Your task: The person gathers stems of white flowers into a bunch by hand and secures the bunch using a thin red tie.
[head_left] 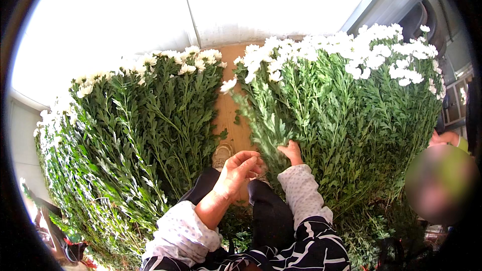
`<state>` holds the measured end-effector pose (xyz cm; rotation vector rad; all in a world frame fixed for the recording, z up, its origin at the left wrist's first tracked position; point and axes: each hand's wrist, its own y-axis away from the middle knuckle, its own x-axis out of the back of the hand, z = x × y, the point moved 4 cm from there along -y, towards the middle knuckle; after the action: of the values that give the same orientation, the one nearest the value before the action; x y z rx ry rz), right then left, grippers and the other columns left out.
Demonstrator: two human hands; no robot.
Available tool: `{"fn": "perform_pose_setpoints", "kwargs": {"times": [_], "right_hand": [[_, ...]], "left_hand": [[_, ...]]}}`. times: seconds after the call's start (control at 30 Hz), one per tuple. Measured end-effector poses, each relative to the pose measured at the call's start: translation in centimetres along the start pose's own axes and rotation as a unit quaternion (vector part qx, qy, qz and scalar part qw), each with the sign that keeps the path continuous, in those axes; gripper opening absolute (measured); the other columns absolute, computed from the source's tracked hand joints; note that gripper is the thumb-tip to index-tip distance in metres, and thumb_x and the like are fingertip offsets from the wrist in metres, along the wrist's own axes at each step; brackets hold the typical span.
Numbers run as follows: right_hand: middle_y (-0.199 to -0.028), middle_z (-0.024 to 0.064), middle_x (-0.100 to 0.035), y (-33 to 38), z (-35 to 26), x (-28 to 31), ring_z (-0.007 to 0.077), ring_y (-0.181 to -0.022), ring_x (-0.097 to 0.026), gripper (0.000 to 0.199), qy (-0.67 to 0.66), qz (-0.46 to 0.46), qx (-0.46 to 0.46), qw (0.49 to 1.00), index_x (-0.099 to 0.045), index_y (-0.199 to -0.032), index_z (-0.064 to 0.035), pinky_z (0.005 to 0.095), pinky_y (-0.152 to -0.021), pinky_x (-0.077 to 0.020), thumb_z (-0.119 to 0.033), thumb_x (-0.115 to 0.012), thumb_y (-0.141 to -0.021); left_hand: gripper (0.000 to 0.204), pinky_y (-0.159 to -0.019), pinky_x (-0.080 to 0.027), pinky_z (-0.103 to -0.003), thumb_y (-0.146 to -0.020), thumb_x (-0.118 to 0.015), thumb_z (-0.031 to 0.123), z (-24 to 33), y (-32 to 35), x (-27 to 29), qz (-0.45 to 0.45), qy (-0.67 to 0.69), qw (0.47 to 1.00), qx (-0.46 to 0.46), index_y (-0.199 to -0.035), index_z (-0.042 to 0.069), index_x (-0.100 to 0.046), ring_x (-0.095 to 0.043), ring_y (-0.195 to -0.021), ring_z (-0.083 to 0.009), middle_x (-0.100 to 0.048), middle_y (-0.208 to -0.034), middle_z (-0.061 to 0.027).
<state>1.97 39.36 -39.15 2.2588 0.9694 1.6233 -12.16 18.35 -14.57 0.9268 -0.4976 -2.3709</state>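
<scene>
A white chrysanthemum stem (pixel 251 113) leans out to the left from my right hand (pixel 291 152), its leaves partly smeared by motion. That hand is closed around its lower part at the left edge of the right-hand heap of white chrysanthemums (pixel 341 105). The single bloom (pixel 228 86) hangs over the gap between the two heaps. Lower and to the left, my left hand (pixel 237 173) is bent at the wrist with thumb and fingers drawn together. Whatever is between those fingertips, if anything, is too small to make out.
Another thick heap of white chrysanthemums (pixel 150 115) lies on the left, blooms at the far end. A tan board strip (pixel 229 105) runs between the heaps, with my shoe (pixel 222 155) on it. A pale wall (pixel 241 10) stands behind. Another person (pixel 444 138) is at the right edge.
</scene>
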Motion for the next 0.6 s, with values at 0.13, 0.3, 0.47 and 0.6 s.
{"fn": "perform_pose_setpoints", "kwargs": {"times": [0.13,0.3,0.47,0.6], "right_hand": [[-0.084,0.0211,-0.052,2.9,-1.3,0.1,0.0347,-0.077,-0.050,0.053,-0.089,0.088,0.128,0.984,-0.051,-0.085,0.0056,0.0394,-0.066,-0.0411,-0.039,-0.063,-0.059],[-0.077,0.0220,-0.051,5.6,-0.6,0.6,0.0350,-0.070,-0.050,0.051,-0.178,0.168,0.055,0.968,-0.050,-0.082,0.0064,0.0399,-0.062,-0.0402,-0.040,-0.059,-0.065],[-0.048,0.0112,-0.043,7.3,-7.3,8.1,0.0233,-0.044,-0.042,0.041,-0.152,0.297,0.185,0.924,-0.048,-0.059,0.0021,0.0360,-0.043,-0.0338,-0.035,-0.048,-0.076],[-0.046,0.0010,-0.043,10.7,-12.7,17.1,0.0111,-0.037,-0.037,0.034,-0.188,0.224,0.162,0.943,-0.053,-0.066,0.0002,0.0274,-0.035,-0.0298,-0.031,-0.046,-0.078]], "left_hand": [[0.022,-0.060,-0.039,-0.021,-0.078,-0.050,0.021,-0.3,-0.1,0.3,-0.013,-0.003,1.000,-0.002,-0.093,0.005,-0.050,-0.050,-0.065,-0.0076,-0.055,-0.081,-0.0024],[0.022,-0.060,-0.039,-0.022,-0.077,-0.050,0.021,-0.4,0.0,-0.3,-0.024,0.011,1.000,-0.008,-0.093,0.005,-0.050,-0.050,-0.065,-0.0087,-0.055,-0.080,-0.0024],[0.022,-0.060,-0.039,-0.022,-0.077,-0.050,0.020,-0.6,-0.2,-0.6,-0.035,0.034,0.999,-0.008,-0.092,0.005,-0.050,-0.049,-0.065,-0.0093,-0.055,-0.081,-0.0026],[0.022,-0.060,-0.039,-0.023,-0.077,-0.051,0.022,-0.5,-0.8,-0.5,-0.036,0.038,0.999,-0.014,-0.092,0.006,-0.050,-0.050,-0.066,-0.0094,-0.055,-0.081,-0.0022]]}}
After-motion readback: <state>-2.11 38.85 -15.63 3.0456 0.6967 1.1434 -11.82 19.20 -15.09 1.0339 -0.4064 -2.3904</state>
